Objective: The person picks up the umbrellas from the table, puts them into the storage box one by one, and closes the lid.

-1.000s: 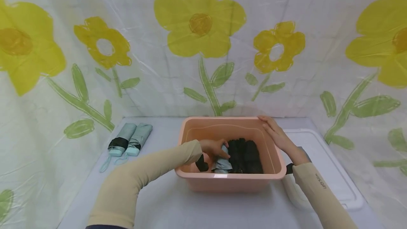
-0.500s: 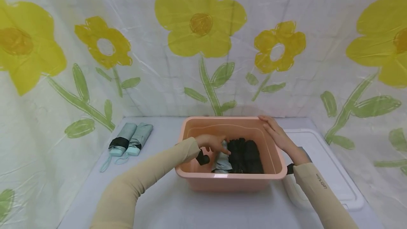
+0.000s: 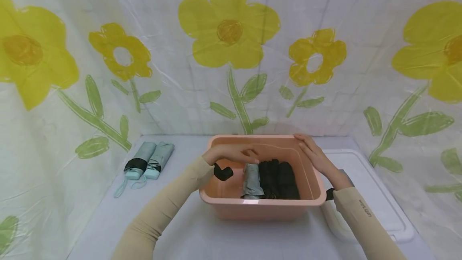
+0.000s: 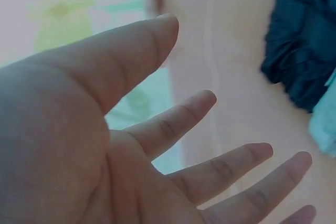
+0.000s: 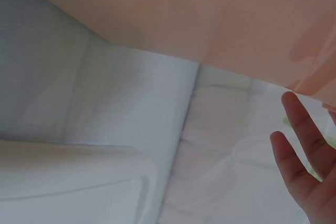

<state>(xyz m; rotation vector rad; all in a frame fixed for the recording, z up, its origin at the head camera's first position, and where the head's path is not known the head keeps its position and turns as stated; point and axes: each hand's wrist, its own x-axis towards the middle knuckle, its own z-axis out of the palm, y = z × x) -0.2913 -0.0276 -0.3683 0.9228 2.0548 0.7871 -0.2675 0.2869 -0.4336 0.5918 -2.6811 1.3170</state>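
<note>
A pink plastic bin stands on the table. Inside it, a light blue folded umbrella lies beside two black folded bundles that look like umbrellas. Over the bin's left part hovers my left hand, holding nothing; the left wrist view has its fingers spread, apart from the dark folded cloth. My right hand rests on the bin's right rim with its fingers extended. In the right wrist view, part of that hand shows beside the pink wall.
Two light blue-green folded umbrellas with black bands and wrist loops lie side by side at the table's left. A white lid lies to the right of the bin, partly behind my right forearm. A flower-printed curtain hangs behind the table.
My left hand has let go of the light blue umbrella, which stays in the bin. The hand has risen and drawn back toward the left; my right hand stays on the rim.
</note>
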